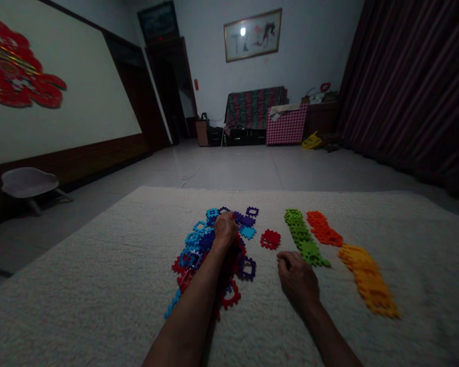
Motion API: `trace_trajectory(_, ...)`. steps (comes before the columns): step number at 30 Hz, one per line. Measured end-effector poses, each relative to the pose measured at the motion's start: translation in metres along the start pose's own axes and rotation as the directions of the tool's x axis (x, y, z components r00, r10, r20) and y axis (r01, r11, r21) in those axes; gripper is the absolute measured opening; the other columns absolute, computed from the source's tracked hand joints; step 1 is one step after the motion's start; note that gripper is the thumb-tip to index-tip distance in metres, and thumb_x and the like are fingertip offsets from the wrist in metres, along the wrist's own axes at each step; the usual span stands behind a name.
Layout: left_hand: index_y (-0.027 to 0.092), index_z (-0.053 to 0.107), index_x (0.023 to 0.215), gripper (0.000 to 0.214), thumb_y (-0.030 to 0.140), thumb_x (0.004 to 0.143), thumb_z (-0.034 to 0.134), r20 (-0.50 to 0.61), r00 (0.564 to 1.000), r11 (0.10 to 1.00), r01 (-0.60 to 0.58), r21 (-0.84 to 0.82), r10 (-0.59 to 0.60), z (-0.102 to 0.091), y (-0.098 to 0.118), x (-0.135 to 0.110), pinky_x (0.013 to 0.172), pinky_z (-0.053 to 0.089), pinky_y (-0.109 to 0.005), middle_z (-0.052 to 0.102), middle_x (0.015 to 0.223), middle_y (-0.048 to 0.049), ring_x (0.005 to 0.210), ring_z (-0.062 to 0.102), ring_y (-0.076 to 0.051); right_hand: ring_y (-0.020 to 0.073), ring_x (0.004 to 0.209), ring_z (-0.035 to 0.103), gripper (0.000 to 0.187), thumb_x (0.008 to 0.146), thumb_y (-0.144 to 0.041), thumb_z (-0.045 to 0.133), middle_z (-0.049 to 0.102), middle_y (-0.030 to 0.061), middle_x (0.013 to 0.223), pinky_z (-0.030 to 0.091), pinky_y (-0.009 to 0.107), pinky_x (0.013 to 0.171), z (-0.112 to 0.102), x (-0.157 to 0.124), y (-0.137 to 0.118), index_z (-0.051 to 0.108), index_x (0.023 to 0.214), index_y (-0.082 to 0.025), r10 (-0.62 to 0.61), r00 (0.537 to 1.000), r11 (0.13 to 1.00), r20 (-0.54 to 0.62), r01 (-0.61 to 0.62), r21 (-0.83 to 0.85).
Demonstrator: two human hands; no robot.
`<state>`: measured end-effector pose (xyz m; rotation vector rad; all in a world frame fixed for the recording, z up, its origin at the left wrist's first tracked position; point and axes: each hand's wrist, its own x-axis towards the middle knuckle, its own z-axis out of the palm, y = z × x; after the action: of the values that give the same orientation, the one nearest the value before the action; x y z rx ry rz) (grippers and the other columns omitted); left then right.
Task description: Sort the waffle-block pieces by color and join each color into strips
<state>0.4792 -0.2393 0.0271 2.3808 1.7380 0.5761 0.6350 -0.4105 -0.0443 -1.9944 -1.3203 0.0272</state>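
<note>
My left hand (225, 228) reaches into a mixed heap of blue, purple and red notched plastic building pieces (199, 238). Its fingers are bent down at the far part of the heap, and what they grip, if anything, is hidden. Just right of the heap lies a small stack of red pieces (270, 239). My right hand (296, 275) rests near that stack with its fingers curled and thumb near the fingertips; nothing shows in it. Beyond it run overlapping rows of green pieces (301, 232), orange-red pieces (323, 228) and yellow-orange pieces (369, 280).
Everything lies on a pale fleecy mat (99, 275) on a tiled floor (245, 165). A low stool (29, 182) stands at the left. Dark curtains (416, 92) hang on the right, and a cloth-covered piece of furniture (254, 109) stands against the far wall.
</note>
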Motion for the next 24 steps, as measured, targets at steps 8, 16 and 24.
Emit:
trace_trajectory(8,0.024,0.068,0.118,0.034,0.023,0.095,0.043,0.153,0.969,0.957,-0.156,-0.244,0.196,0.021,0.055,-0.023,0.089,0.049,-0.025,0.075,0.109,-0.0052,0.102,0.067,-0.017,0.0196,0.084,0.065,0.027,0.085,-0.027,0.044,0.07,0.0057,0.097,0.045,0.032,0.077,0.0,0.002,0.004,0.069,0.091,-0.021,0.006,0.998,0.995,-0.055,0.0,0.101)
trace_trajectory(16,0.022,0.066,0.121,0.038,0.028,0.085,0.057,0.213,0.975,0.997,-0.069,0.046,0.058,-0.014,0.009,-0.024,0.096,0.048,-0.031,0.069,0.122,-0.0114,0.117,0.062,-0.025,0.0205,0.087,0.065,0.026,0.086,-0.027,0.044,0.071,0.0053,0.099,0.046,0.032,0.078,0.0,0.002,0.002,0.069,0.091,-0.022,0.003,1.0,0.997,-0.027,-0.001,0.072)
trace_trajectory(24,0.022,0.073,0.103,0.028,0.029,0.081,0.057,0.296,0.954,0.992,-0.07,0.109,0.035,-0.025,-0.011,-0.031,0.088,0.05,-0.03,0.072,0.112,-0.0103,0.108,0.065,-0.025,0.0195,0.087,0.065,0.026,0.086,-0.024,0.043,0.07,0.0047,0.098,0.045,0.031,0.078,0.0,0.001,0.0,0.069,0.09,-0.022,0.006,1.0,0.998,-0.031,-0.004,0.062)
